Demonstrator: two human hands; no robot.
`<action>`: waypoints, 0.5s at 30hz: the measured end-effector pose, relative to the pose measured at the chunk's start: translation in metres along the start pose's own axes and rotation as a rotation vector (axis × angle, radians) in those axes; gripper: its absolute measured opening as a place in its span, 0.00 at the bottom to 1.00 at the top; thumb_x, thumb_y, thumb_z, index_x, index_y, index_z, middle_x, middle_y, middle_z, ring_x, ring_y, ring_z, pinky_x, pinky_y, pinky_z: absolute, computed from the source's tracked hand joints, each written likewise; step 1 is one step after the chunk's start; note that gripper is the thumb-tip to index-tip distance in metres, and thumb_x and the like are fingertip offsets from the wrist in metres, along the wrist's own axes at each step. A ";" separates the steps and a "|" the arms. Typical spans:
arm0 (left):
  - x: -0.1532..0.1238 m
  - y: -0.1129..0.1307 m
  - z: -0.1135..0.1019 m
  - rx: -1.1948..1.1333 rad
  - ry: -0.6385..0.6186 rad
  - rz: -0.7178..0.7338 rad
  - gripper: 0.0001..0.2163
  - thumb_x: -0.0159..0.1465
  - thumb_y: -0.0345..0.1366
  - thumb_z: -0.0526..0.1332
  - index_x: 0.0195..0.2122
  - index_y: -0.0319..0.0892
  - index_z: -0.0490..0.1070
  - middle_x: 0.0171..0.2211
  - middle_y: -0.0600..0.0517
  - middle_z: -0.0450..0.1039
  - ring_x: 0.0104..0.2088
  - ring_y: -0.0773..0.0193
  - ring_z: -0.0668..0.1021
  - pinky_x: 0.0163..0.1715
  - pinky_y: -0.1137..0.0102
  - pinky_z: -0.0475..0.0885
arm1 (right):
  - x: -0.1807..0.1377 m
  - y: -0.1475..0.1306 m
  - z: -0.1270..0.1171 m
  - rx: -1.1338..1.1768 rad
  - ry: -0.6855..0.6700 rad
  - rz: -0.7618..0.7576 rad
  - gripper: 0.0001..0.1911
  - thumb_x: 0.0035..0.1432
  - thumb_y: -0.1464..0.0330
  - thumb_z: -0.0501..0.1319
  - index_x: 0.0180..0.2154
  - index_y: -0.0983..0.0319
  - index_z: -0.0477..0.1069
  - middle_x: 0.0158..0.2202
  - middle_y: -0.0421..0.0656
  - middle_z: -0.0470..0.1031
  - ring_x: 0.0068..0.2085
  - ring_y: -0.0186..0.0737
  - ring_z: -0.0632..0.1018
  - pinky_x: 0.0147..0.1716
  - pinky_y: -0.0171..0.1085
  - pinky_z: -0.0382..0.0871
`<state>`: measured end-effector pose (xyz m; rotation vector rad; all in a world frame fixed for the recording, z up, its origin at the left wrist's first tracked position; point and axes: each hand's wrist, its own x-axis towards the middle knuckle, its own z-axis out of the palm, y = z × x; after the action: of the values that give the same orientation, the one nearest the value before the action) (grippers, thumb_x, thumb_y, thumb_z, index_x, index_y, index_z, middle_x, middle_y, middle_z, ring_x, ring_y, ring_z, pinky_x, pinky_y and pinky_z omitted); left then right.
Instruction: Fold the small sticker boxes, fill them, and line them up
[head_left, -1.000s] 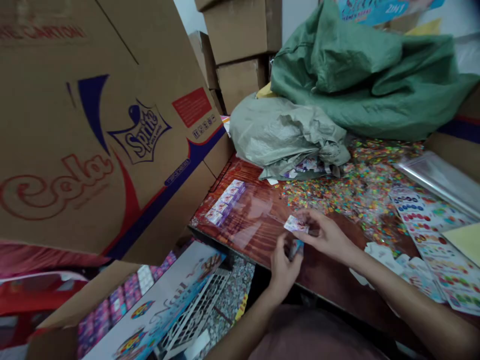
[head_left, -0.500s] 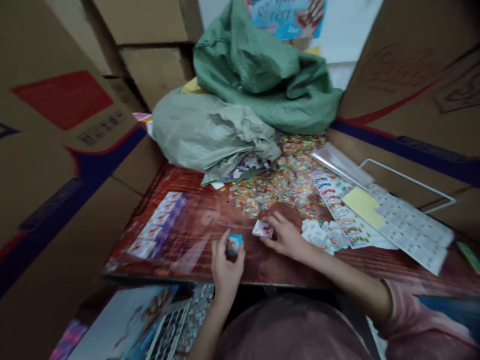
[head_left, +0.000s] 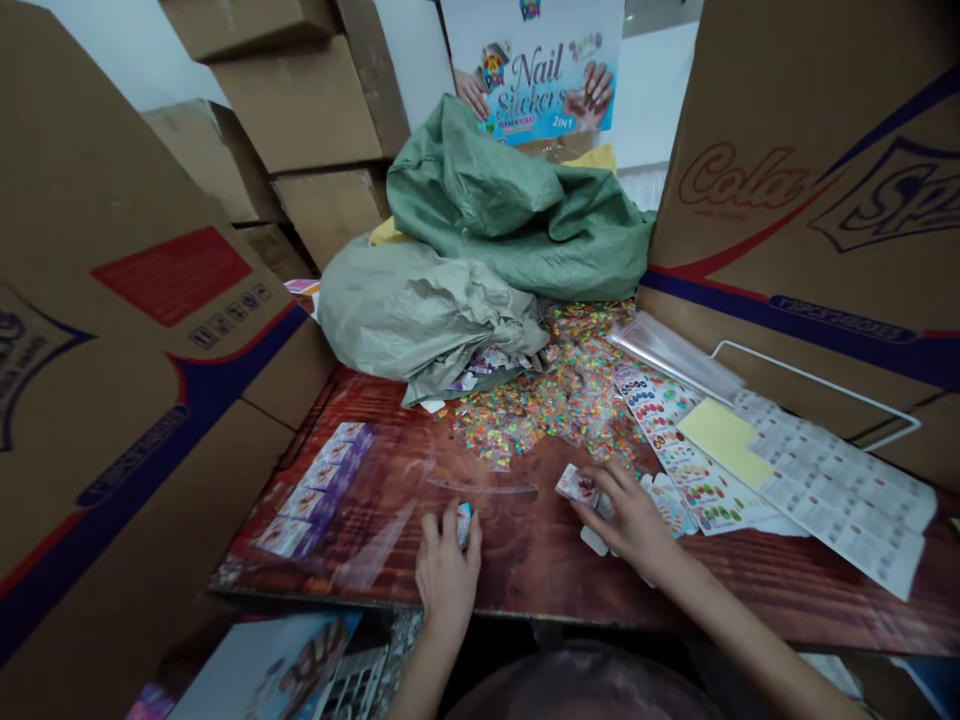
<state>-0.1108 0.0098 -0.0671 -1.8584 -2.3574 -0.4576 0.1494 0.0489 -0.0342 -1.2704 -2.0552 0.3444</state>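
Observation:
My left hand (head_left: 447, 568) rests on the reddish-brown table (head_left: 540, 560), fingers closed round a small blue box (head_left: 464, 522). My right hand (head_left: 628, 518) pinches a small white and pink packet (head_left: 574, 485) just above the tabletop, beside a few loose white packets (head_left: 664, 497). A heap of tiny multicoloured pieces (head_left: 555, 395) lies just beyond both hands. A clear plastic sleeve (head_left: 382, 495) with a row of small purple boxes (head_left: 319, 488) lies left of my left hand.
Grey (head_left: 420, 305) and green (head_left: 510, 205) sacks are piled at the back. Sticker sheets (head_left: 697, 450), a yellow sheet (head_left: 724, 435) and a white wire frame (head_left: 817, 375) lie on the right. Large cardboard cartons (head_left: 112, 330) wall in both sides (head_left: 817, 190). A nail sticker box (head_left: 540, 65) stands behind.
The view swung right and up from the left carton to the table. My hands parted: the left lowered the blue box to the table, the right moved right with the packet.

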 end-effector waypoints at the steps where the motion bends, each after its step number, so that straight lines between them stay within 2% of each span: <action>1: 0.000 0.000 -0.001 0.016 0.009 0.006 0.19 0.67 0.44 0.51 0.54 0.41 0.68 0.40 0.45 0.67 0.34 0.59 0.75 0.31 0.68 0.68 | 0.000 -0.006 0.003 0.020 -0.022 -0.019 0.12 0.61 0.66 0.57 0.47 0.59 0.66 0.42 0.48 0.69 0.44 0.46 0.73 0.44 0.45 0.70; 4: 0.007 0.005 -0.007 0.058 0.053 0.021 0.21 0.66 0.46 0.51 0.55 0.40 0.68 0.40 0.43 0.68 0.39 0.53 0.74 0.36 0.62 0.70 | -0.002 -0.020 0.016 0.047 -0.086 -0.088 0.11 0.61 0.68 0.58 0.46 0.59 0.67 0.41 0.47 0.71 0.43 0.45 0.73 0.45 0.46 0.70; 7: 0.041 0.022 -0.017 -0.044 0.089 0.104 0.18 0.65 0.44 0.54 0.49 0.39 0.72 0.42 0.40 0.70 0.44 0.49 0.73 0.42 0.57 0.69 | -0.008 -0.025 0.032 0.016 -0.111 -0.158 0.12 0.60 0.69 0.59 0.46 0.59 0.68 0.40 0.45 0.71 0.43 0.44 0.73 0.52 0.53 0.66; 8: 0.061 0.032 -0.020 -0.108 0.064 0.161 0.16 0.64 0.42 0.55 0.47 0.41 0.73 0.42 0.41 0.71 0.44 0.50 0.73 0.44 0.57 0.69 | -0.010 -0.025 0.037 0.003 -0.112 -0.171 0.12 0.59 0.70 0.59 0.47 0.59 0.68 0.40 0.45 0.71 0.43 0.44 0.73 0.53 0.55 0.64; 10: 0.109 0.056 -0.024 -0.232 -0.067 0.224 0.13 0.65 0.37 0.55 0.46 0.43 0.74 0.42 0.44 0.73 0.46 0.53 0.73 0.48 0.59 0.68 | -0.014 -0.024 0.044 -0.008 -0.114 -0.179 0.13 0.59 0.70 0.59 0.46 0.59 0.68 0.40 0.45 0.71 0.44 0.44 0.73 0.54 0.56 0.63; 13: 0.188 0.097 -0.020 -0.252 -0.124 0.224 0.12 0.65 0.33 0.55 0.47 0.41 0.74 0.44 0.44 0.74 0.46 0.57 0.75 0.47 0.65 0.69 | -0.019 -0.023 0.050 0.006 -0.113 -0.179 0.13 0.58 0.71 0.59 0.46 0.59 0.67 0.41 0.44 0.71 0.44 0.44 0.74 0.54 0.55 0.65; 15: 0.234 0.123 -0.014 -0.241 -0.153 0.193 0.12 0.64 0.34 0.57 0.46 0.37 0.73 0.45 0.41 0.74 0.46 0.54 0.76 0.47 0.62 0.70 | -0.020 -0.024 0.053 0.014 -0.112 -0.174 0.14 0.57 0.72 0.60 0.46 0.58 0.67 0.41 0.43 0.71 0.44 0.44 0.74 0.55 0.54 0.65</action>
<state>-0.0518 0.2495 0.0288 -2.2778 -2.2680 -0.6226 0.1035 0.0264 -0.0685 -1.0759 -2.2363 0.3556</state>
